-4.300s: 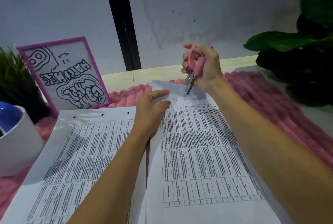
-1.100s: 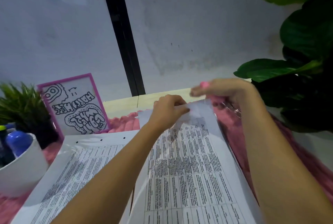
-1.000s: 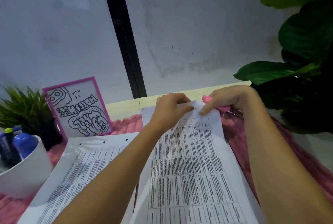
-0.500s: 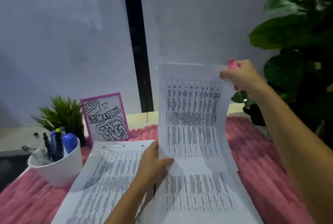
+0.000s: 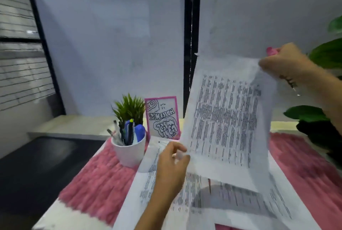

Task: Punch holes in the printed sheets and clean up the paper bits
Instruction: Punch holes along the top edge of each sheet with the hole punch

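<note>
A printed sheet (image 5: 227, 118) is lifted upright above the desk. My right hand (image 5: 283, 63) pinches its top right corner and also holds the pink-handled hole punch (image 5: 272, 51), whose metal tip shows below the hand. My left hand (image 5: 172, 167) holds the sheet's lower left edge. Under it lie a punched sheet (image 5: 157, 183) on the left and another printed sheet (image 5: 246, 204) on the right, both flat on the pink fuzzy mat (image 5: 96, 179). No paper bits can be made out in this blurred view.
A white cup of pens (image 5: 129, 152) stands left of the sheets, with a small green plant (image 5: 129, 108) and a pink-framed drawing (image 5: 162, 118) behind. A large leafy plant (image 5: 322, 118) fills the right edge. A dark surface (image 5: 33, 167) lies at the left.
The punch left the sheet's top edge. My right hand lifted the sheet off the desk by its top, and my left hand moved down to its lower left edge. The view swung left.
</note>
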Demonstrator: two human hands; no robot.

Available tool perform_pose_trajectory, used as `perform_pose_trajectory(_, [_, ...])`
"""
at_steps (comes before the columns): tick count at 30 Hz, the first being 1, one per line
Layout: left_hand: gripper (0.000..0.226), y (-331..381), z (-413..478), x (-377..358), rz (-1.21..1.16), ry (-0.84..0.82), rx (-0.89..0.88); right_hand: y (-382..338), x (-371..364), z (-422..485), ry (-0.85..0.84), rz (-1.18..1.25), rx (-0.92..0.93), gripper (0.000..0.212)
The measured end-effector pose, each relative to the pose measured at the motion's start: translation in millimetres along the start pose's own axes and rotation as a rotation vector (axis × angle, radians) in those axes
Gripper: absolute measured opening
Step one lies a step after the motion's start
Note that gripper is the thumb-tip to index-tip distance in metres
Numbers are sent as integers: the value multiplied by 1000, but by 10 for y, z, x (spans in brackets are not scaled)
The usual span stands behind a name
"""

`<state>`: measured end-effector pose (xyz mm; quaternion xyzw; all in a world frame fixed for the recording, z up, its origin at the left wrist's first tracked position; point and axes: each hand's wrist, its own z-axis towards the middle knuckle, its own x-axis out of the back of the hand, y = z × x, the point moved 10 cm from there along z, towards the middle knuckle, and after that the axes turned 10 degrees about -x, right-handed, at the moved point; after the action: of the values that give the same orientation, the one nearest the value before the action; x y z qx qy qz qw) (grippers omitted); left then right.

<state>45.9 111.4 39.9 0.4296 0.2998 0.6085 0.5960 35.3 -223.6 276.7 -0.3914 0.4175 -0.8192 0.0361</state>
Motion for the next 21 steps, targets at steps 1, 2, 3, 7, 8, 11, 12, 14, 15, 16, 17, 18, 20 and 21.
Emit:
perform_pose_trajectory(1, [17,-50,-103,245,6,33,11,-75,-211,-51,-47,-44,10,23])
perform_pose_trajectory(2, [16,-132,-230,474,4,55,47,-133,-457,-116,-115,-81,23,23])
perform_pose_trajectory(3, [17,-213,-362,690,15,73,85,-144,-764,-191,-205,-120,24,23])
perform_pose_trajectory(7, [23,-605,-782,1273,182,41,214,24,-2118,-591,-528,-360,58,14])
perform_pose_trajectory(8, [23,-685,-855,1336,213,26,224,108,-2380,-666,-554,-387,42,10])
perform_pose_trajectory(11, [32,-822,-984,1408,324,31,139,396,-2980,-749,-570,-403,-31,14])
perform_pose_trajectory(12, [37,-861,-1012,1413,351,47,91,456,-3110,-795,-581,-402,-41,15])
perform_pose_trajectory(14, [42,-875,-1047,1404,397,84,-8,493,-3257,-866,-579,-410,-3,9])
perform_pose_trajectory(15, [45,-861,-1047,1401,429,87,-62,509,-3281,-902,-573,-423,6,14])
perform_pose_trajectory(16, [49,-831,-1042,1376,446,86,-121,548,-3301,-916,-563,-431,-3,17])
perform_pose_trajectory(17, [50,-842,-1045,1393,482,105,-153,600,-3321,-932,-560,-451,-17,18])
perform_pose_trajectory(18, [45,-783,-1028,1423,482,129,-160,649,-3341,-947,-565,-481,-13,19])
perform_pose_trajectory(20, [30,-844,-1010,1427,440,25,-106,686,-3372,-967,-578,-534,23,17])
perform_pose_trajectory(21, [30,-881,-1009,1387,450,-74,-78,702,-3394,-964,-594,-548,39,16])
